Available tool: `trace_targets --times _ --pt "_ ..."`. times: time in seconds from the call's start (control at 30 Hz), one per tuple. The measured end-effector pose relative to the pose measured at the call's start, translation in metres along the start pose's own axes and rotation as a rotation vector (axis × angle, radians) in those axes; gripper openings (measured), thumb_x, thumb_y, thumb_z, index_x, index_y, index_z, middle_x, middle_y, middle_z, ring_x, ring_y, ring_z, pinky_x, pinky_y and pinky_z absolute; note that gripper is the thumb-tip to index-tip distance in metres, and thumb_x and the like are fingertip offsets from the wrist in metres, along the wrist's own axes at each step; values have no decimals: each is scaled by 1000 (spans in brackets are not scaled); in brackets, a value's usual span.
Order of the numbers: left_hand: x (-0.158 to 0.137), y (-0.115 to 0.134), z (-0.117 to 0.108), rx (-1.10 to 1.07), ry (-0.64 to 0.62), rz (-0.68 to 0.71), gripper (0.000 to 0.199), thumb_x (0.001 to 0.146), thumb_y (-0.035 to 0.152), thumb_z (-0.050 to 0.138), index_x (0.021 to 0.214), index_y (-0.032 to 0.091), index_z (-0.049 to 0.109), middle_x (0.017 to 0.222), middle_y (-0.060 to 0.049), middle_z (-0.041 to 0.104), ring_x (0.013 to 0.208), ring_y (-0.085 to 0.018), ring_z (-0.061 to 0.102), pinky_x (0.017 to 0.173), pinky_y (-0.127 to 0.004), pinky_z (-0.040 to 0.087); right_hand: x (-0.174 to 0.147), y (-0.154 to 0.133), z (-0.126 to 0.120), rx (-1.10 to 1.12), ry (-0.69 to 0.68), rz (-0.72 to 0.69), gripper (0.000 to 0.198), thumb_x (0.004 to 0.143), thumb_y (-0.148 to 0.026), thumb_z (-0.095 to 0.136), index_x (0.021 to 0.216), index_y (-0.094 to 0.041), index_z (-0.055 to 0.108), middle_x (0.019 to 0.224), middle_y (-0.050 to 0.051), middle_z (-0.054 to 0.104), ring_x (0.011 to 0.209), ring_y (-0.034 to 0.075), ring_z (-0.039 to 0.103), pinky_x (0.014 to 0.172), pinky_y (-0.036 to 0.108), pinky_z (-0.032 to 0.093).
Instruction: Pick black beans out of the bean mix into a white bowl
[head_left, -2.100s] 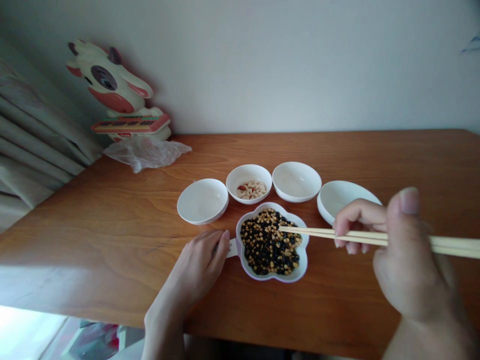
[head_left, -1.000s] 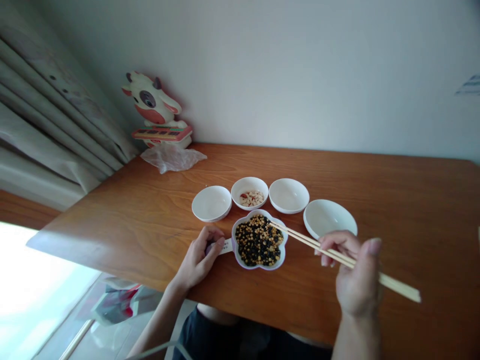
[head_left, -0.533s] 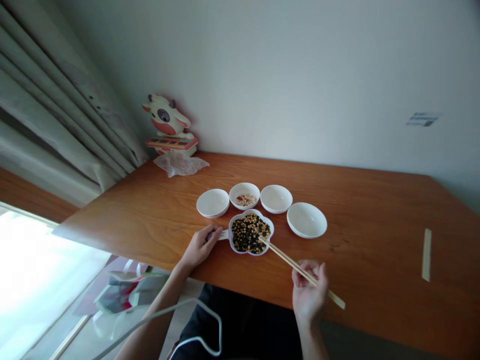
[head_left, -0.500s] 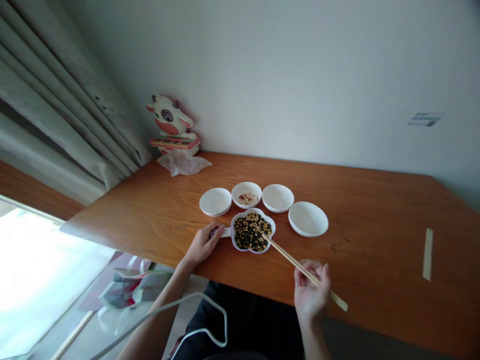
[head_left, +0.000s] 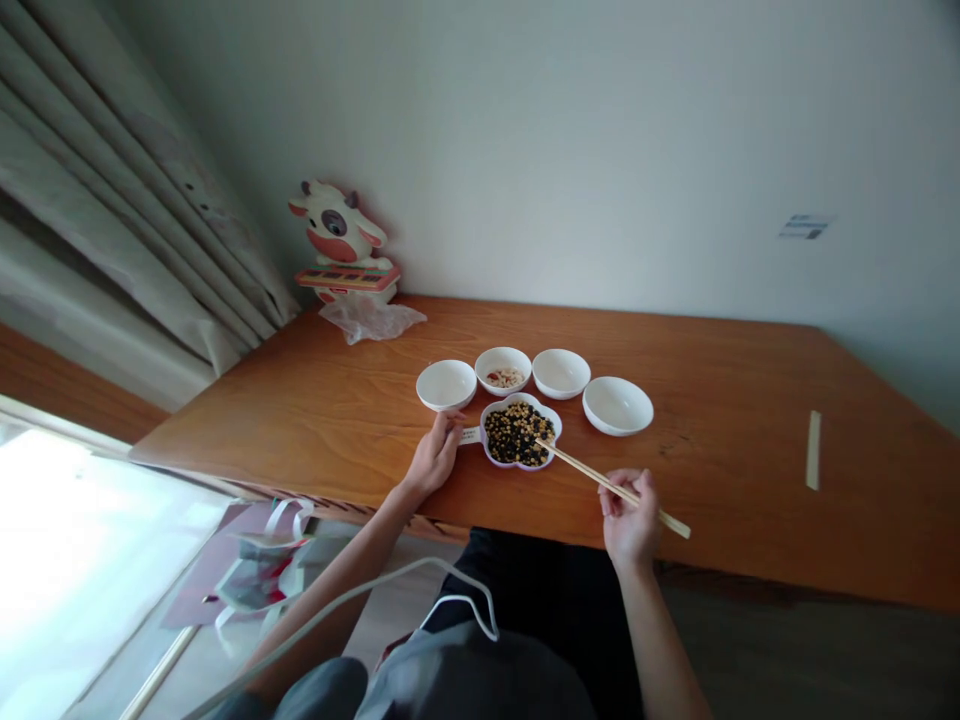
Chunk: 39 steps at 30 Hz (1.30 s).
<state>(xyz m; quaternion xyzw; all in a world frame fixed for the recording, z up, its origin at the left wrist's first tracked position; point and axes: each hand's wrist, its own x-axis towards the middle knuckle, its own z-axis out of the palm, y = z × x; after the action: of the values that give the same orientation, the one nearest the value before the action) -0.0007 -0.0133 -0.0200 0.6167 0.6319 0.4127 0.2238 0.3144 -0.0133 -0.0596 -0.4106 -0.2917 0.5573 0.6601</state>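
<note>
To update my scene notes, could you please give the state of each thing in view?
Left hand: gripping the handle
Right hand: gripping the chopsticks
Chopsticks: slanted, tips at the beans
Flower-shaped dish: upright, holding beans
Second bowl from left: holding pale pieces
Other three bowls: upright, uncovered
Plastic bag: crumpled
Cow toy: upright
Curtain: in folds

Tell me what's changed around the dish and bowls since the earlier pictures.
The right hand has drawn back from overlapping the rightmost bowl in view toward the table's near edge, bringing the chopsticks' tips nearer the person within the flower-shaped dish. Nothing was visibly let go. The left hand still holds the dish's handle; the four bowls keep their layout.
</note>
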Motion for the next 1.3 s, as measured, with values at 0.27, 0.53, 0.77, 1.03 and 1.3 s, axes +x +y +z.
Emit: trace_targets --times 0.27,0.53,0.77,1.03,1.3 --pt "-6 -12 -19 70 -145 321 37 98 33 53 131 18 44 128 -17 58 120 -27 58 103 -45 47 -5 -6 3 22 35 -43 34 98 -41 60 120 -15 63 111 7 68 89 17 68 77 36 59" --pt "21 -35 -36 209 -239 1072 35 86 18 68 115 25 50 130 -11 61 120 -27 57 97 -49 52 -12 -16 9 -35 135 -109 43 93 -52 57 68 -17 63 66 0 59 48 7 50 42 20 36" --pt "47 -39 -30 141 -338 1232 27 87 17 68 104 27 49 118 -5 66 112 -23 62 89 -42 55 -15 -20 12 -71 206 -120 39 91 -48 61 66 -18 65 67 2 57 53 10 51 41 20 35" --pt "35 -28 -29 -49 -437 838 43 89 4 56 125 22 44 126 -14 59 121 -25 58 98 -47 54 -16 -20 12 -72 250 -172 41 93 -46 55 64 -18 64 62 1 51 46 7 41 39 22 24" --pt "27 -23 -22 -165 -427 598 46 94 7 53 137 22 43 144 -18 46 139 -30 45 112 -54 45 -18 -22 17 -61 257 -170 42 96 -42 51 64 -18 62 60 1 50 46 7 40 40 24 23"
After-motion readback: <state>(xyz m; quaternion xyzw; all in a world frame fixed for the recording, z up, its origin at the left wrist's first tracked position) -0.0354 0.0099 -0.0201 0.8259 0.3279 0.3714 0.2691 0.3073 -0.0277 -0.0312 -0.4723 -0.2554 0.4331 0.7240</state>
